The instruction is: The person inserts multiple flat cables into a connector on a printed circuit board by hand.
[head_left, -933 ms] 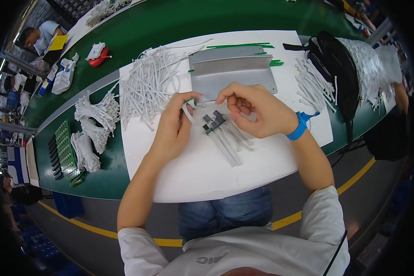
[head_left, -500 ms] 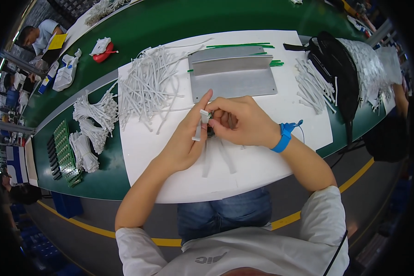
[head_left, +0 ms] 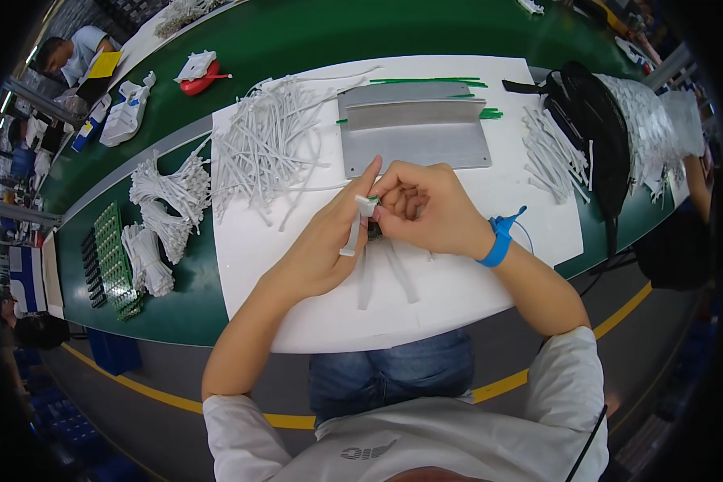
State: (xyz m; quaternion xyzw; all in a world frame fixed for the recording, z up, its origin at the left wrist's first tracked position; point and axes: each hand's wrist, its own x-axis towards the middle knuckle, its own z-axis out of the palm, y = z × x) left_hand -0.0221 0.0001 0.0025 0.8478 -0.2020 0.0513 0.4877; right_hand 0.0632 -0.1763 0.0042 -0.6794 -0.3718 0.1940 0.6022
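Observation:
My left hand (head_left: 328,239) is closed round a white flat cable (head_left: 351,239), its thumb pointing up and away from me. The cable's white connector (head_left: 367,206) shows between my two hands, with a bit of green at its edge. My right hand (head_left: 438,210) pinches at that connector with thumb and forefinger, the other fingers curled in. A blue band (head_left: 498,243) circles the right wrist. Below the hands, two pale flat strips (head_left: 399,273) hang or lie over the white sheet; their upper ends are hidden by my fingers.
Past my hands stands a grey metal fixture (head_left: 414,145) with green strips (head_left: 490,114) beside it. A heap of white cables (head_left: 269,145) lies left of it; tied bundles (head_left: 169,189) and green circuit boards (head_left: 116,265) lie farther left. Short white cables (head_left: 554,153) and a black bag (head_left: 590,128) are at right.
The whole view has shifted slightly. Both hands keep their place at the connector, which is turned a little, and my right fingers have curled in slightly more.

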